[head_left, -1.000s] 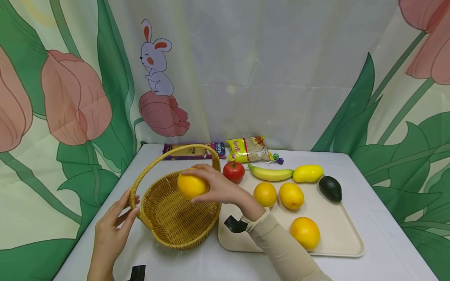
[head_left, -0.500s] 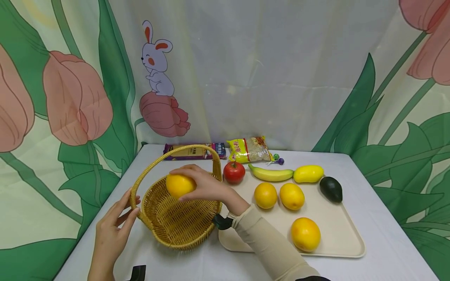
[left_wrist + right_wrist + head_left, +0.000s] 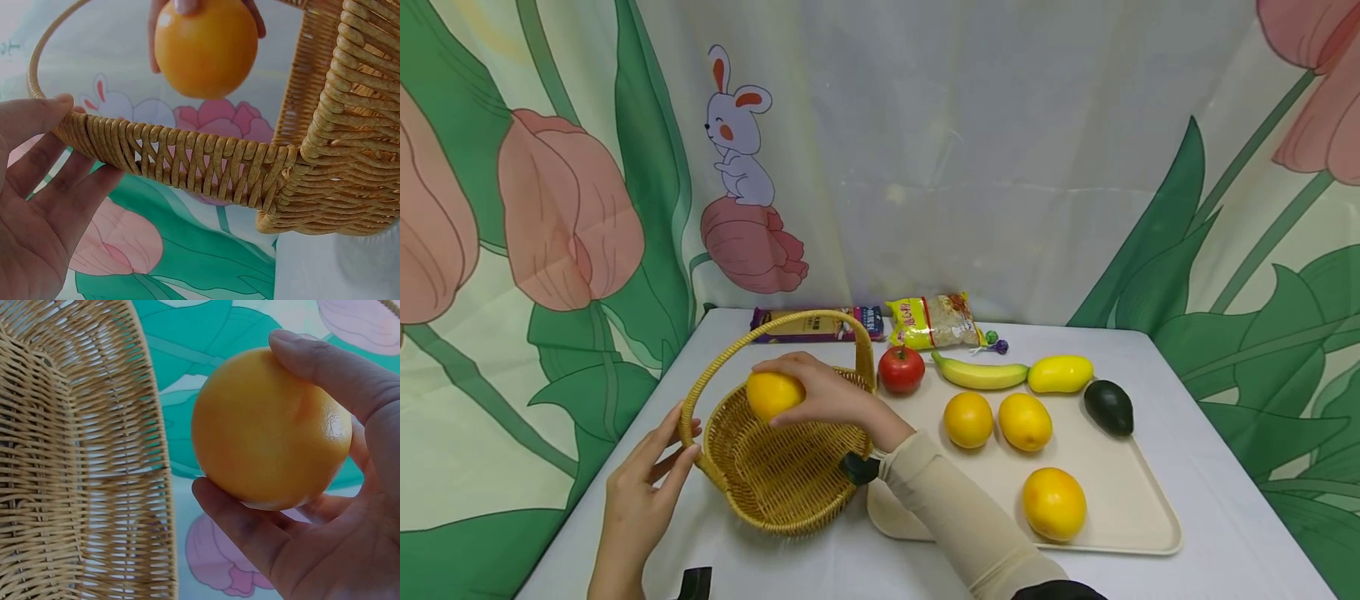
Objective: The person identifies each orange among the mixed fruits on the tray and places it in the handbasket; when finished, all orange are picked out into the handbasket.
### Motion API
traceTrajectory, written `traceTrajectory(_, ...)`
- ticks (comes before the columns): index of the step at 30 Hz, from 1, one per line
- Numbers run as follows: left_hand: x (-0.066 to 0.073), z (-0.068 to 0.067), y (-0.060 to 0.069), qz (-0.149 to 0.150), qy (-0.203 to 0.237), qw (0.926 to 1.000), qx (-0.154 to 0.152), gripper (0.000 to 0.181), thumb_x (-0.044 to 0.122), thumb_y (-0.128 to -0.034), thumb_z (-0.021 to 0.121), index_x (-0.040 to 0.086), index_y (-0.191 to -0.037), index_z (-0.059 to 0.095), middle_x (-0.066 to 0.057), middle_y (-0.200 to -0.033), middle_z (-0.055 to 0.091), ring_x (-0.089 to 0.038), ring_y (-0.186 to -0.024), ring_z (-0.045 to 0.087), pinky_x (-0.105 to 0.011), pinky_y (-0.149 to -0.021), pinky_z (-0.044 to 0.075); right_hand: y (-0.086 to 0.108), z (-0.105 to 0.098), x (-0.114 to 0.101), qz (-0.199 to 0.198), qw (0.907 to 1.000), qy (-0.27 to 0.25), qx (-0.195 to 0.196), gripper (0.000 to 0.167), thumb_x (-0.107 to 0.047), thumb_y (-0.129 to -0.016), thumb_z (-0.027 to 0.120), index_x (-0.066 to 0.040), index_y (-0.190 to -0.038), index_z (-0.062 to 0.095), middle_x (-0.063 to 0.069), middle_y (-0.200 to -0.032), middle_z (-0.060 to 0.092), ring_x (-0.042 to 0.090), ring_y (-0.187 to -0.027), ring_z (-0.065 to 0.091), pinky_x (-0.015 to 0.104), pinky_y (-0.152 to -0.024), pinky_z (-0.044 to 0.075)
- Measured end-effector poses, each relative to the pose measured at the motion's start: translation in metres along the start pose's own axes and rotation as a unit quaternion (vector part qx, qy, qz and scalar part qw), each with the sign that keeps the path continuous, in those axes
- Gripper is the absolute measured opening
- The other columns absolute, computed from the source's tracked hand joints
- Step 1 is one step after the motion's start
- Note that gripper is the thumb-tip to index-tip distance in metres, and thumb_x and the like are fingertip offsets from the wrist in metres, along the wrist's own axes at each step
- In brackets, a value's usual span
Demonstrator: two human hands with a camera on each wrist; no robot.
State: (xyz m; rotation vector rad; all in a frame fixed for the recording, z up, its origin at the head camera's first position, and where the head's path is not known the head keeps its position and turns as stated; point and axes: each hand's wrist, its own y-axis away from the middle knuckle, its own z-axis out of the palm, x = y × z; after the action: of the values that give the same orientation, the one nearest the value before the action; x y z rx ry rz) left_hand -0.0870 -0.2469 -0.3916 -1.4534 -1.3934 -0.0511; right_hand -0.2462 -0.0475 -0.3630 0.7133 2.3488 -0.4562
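My right hand grips an orange above the left part of a wicker basket. In the right wrist view, thumb and fingers curve round the orange, clear of the basket's rim. With thumb and fingers my left hand pinches the lower left end of the basket's arched handle. The left wrist view has the thumb on one side of the woven handle and fingers on the other. No fruit shows on the visible basket floor.
Right of the basket, a beige tray bears several yellow-orange fruits, a banana, a mango-like yellow fruit and an avocado. A tomato sits at its far left corner. Behind lie a purple packet, a yellow bag and lollipops.
The right hand has carried the orange leftward over the basket, with less movement in the last half second. The left hand keeps its hold on the handle. The whole view has shifted slightly.
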Motion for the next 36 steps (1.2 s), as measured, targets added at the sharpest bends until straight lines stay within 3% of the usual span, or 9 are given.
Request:
traceTrajectory(6, -0.002, -0.001, 0.000, 0.004, 0.002, 1.0000, 0.002, 0.069, -0.013, -0.0759, 0.069, 0.020, -0.135, 0.053, 0.023, -0.106, 0.060, 0.020, -0.099, 0.051, 0.005, -0.077, 0.046, -0.012, 0.007, 0.003, 0.007, 0.9999, -0.002, -0.008, 0.068, -0.034, -0.078, 0.077, -0.038, -0.138, 0.044, 0.003, -0.141, 0.040, 0.017, -0.116, 0.047, 0.028, -0.095, 0.049)
traceTrajectory(13, -0.008, 0.002, 0.000, 0.043, 0.025, 0.9987, 0.003, 0.067, -0.017, -0.0742, 0.068, 0.010, -0.134, 0.054, 0.019, -0.109, 0.061, 0.017, -0.102, 0.053, 0.003, -0.078, 0.047, -0.023, 0.017, 0.013, 0.014, 0.9997, 0.001, -0.018, 0.069, -0.036, -0.078, 0.077, -0.036, -0.138, 0.044, 0.004, -0.139, 0.042, 0.017, -0.116, 0.046, 0.026, -0.093, 0.048)
traceTrajectory(29, -0.005, 0.001, 0.001, 0.021, 0.010, 0.9997, -0.001, 0.068, -0.015, -0.0757, 0.068, 0.015, -0.135, 0.053, 0.020, -0.107, 0.061, 0.019, -0.100, 0.052, 0.003, -0.078, 0.047, -0.040, 0.039, 0.031, 0.026, 0.9989, 0.001, -0.039, 0.068, -0.031, -0.078, 0.077, -0.029, -0.138, 0.047, 0.005, -0.138, 0.045, 0.020, -0.121, 0.045, 0.025, -0.094, 0.047)
traceTrajectory(36, -0.007, 0.001, 0.001, 0.044, 0.018, 0.9989, 0.000, 0.067, -0.016, -0.0752, 0.068, 0.011, -0.135, 0.053, 0.019, -0.109, 0.061, 0.017, -0.102, 0.053, 0.002, -0.078, 0.048, -0.043, 0.048, 0.036, 0.034, 0.9980, 0.017, -0.051, 0.068, -0.031, -0.078, 0.077, -0.026, -0.139, 0.047, 0.004, -0.138, 0.047, 0.019, -0.119, 0.046, 0.024, -0.093, 0.047)
